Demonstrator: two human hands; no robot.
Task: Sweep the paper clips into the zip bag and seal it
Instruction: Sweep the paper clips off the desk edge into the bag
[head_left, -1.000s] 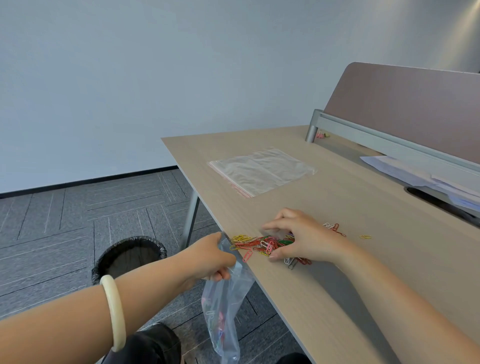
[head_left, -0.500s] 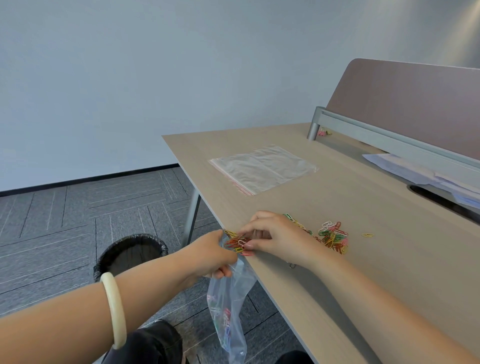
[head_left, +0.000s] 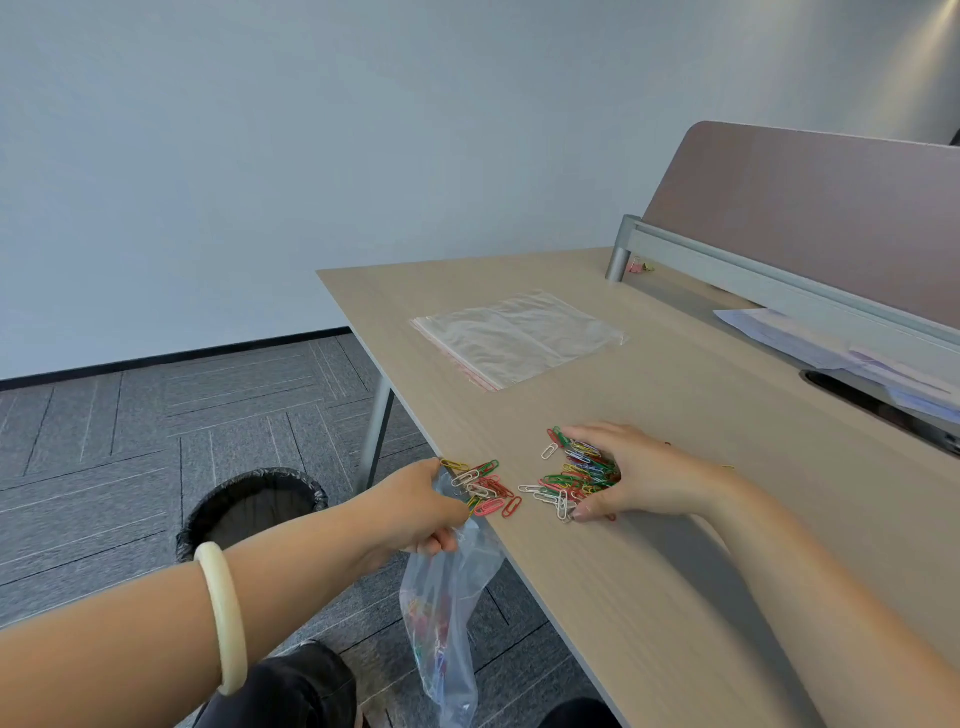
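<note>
My left hand (head_left: 415, 506) grips the mouth of a clear zip bag (head_left: 447, 623), which hangs below the left edge of the wooden table (head_left: 675, 571). Several coloured paper clips lie in the bag's bottom. A small heap of paper clips (head_left: 485, 488) rests on the table right at the edge, beside the bag's mouth. My right hand (head_left: 623, 475) lies flat on the table, fingers cupped over a second, larger pile of paper clips (head_left: 571, 478) a little further in.
A second, flat zip bag (head_left: 519, 338) lies further back on the table. A black-lined waste bin (head_left: 249, 506) stands on the carpet below my left arm. Papers (head_left: 810, 338) rest along the grey divider rail at right, next to a cable slot (head_left: 878, 405).
My right hand pushed a batch of clips to the table edge by the bag, then moved back to the right onto the other pile. My left hand kept hold of the bag.
</note>
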